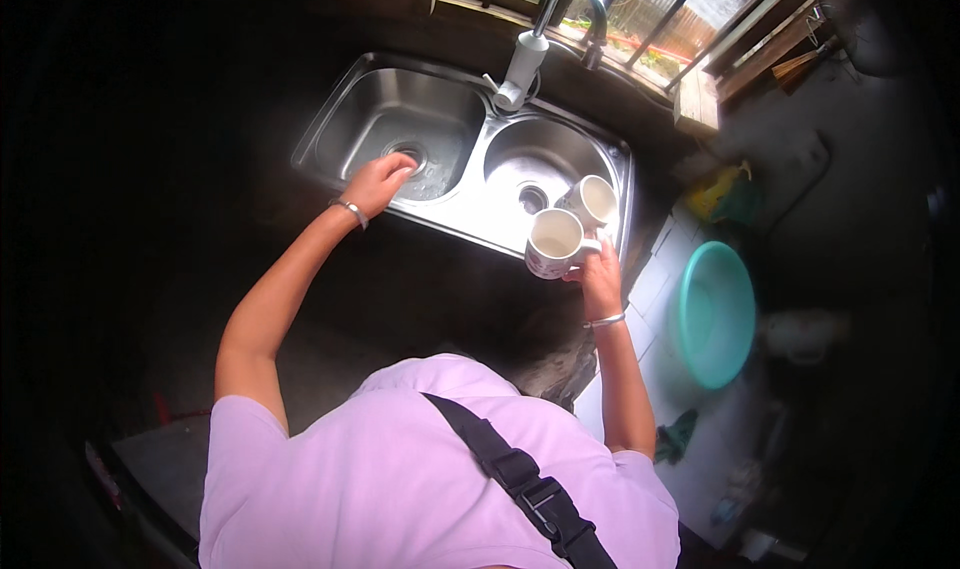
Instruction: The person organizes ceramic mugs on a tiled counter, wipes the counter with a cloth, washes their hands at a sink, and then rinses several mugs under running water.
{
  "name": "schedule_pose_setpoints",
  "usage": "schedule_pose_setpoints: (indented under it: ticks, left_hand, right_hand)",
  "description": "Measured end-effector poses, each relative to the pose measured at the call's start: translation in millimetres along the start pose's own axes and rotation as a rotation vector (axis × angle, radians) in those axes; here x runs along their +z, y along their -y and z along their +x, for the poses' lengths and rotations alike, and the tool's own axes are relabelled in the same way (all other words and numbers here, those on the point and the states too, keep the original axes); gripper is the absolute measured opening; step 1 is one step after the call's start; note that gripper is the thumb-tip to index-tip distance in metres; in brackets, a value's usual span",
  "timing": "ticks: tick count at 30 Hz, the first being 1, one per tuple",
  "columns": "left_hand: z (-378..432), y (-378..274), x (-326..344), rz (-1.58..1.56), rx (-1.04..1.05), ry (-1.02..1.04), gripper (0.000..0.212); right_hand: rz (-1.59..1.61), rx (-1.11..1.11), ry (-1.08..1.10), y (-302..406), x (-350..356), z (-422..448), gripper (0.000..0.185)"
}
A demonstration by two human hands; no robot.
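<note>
My right hand (600, 273) grips two white mugs by their handles, at the near right of a stainless steel double sink. The nearer mug (553, 243) has a printed pattern on its side and its mouth faces up toward me. Just beyond it, the farther mug (596, 200) is tilted over the round right basin (517, 153). Over the near part of the left basin (352, 126) is my left hand (379, 183), its fingers loosely bent beside the drain (406, 155). Nothing shows in that hand, but its palm is hidden.
A white faucet (521, 66) with a curved chrome spout stands behind the sink, before a barred window (645, 14). To the right, a turquoise plastic basin (716, 318) rests by white tiles (649, 280). A brush (802, 66) hangs at the upper right. Dark surroundings hide much.
</note>
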State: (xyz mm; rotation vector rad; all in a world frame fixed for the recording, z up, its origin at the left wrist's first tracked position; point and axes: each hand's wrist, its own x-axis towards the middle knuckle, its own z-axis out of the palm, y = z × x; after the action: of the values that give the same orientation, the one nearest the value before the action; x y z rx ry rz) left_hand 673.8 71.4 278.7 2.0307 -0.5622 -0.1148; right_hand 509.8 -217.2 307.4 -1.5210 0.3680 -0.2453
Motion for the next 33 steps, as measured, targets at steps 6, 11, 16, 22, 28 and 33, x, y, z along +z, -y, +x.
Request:
schedule_pose_setpoints:
  ticks: [6,11,16,22,28,33]
  left_hand:
    - [84.1,-21.1,33.9,0.24,0.078,0.042,0.027]
    - [147.5,1.1,57.3,0.515,0.266,0.053,0.041]
    - [201.3,13.3,68.4,0.832,0.449,0.079,0.06]
    - [231.8,49.4,77.8,0.828,0.564,0.052,0.055]
    - [227.7,79.7,87.6,0.566,0.458,0.109,0.051]
    - [221.7,60.8,82.3,0.515,0.355,0.149,0.052]
  right_hand:
    - [-0.062,-0.061,0.08,11.3,3.6,58.2,0.017]
    - [-0.177,-0.009,0.162,26.2,9.1,100.8,0.016]
    - [-0.222,-0.036,0.168,28.4,12.7,133.1,0.014]
    - [-0.224,-0.012,0.175,37.2,20.8,153.4,0.015]
    - [-0.18,0.027,0.156,41.0,32.1,169.4,0.014]
    - [-0.172,0.054,0.156,39.1,34.0,176.6,0.014]
